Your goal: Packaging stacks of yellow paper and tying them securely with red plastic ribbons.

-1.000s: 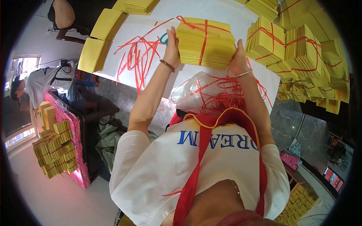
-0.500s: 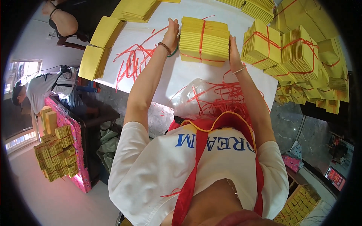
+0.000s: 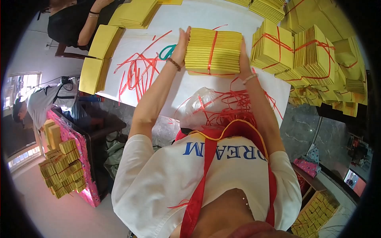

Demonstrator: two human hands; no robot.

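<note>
A thick stack of yellow paper sheets (image 3: pixel 213 50), tied with a red plastic string, rests on the white table (image 3: pixel 190 89). My left hand (image 3: pixel 182 44) presses flat against its left side and my right hand (image 3: pixel 243 55) against its right side, so both hands clamp the bundle between them. A bead bracelet shows on each wrist. Green-handled scissors (image 3: pixel 168 51) lie just left of my left hand, among loose red strings (image 3: pixel 137 71).
Several tied yellow bundles (image 3: pixel 301 51) pile up at the right. More yellow stacks (image 3: pixel 104 41) lie along the table's left edge, where another person's arm (image 3: pixel 90 24) reaches in. A clear plastic bag of red strings (image 3: pixel 214 109) sits near my chest. A person crouches at left by bundles (image 3: pixel 59 170).
Both hands have pushed the tied yellow bundle farther away across the table and squared it up; the scissors are now uncovered beside my left hand.
</note>
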